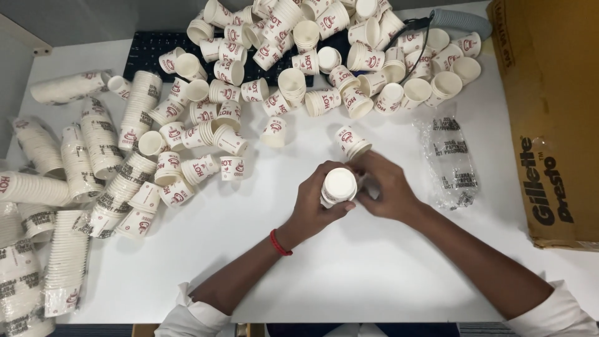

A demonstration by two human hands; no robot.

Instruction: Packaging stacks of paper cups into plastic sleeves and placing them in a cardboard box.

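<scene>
Near edge of white tabletop [349, 274] bare between both forearms. Left hand [315, 203] fingers wrapped around short stack of paper cups [339, 186] at mid-table; right hand [387, 185] fingers closed on its far side. Open strip just beyond. 1 lone cup [351, 142] lies touching right fingertips. Empty plastic sleeve [450, 163] right, cardboard box [549, 118] at right edge. Sleeved stacks [93, 168] left. Loose cup heap [312, 56] covers keyboard [146, 50] along far edge.

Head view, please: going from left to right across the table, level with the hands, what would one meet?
Wrapped sleeves of stacked paper cups → loose cups lying on their sides → left hand → small stack of cups held in both hands → right hand → empty clear plastic wrapper → brown cardboard box.
</scene>
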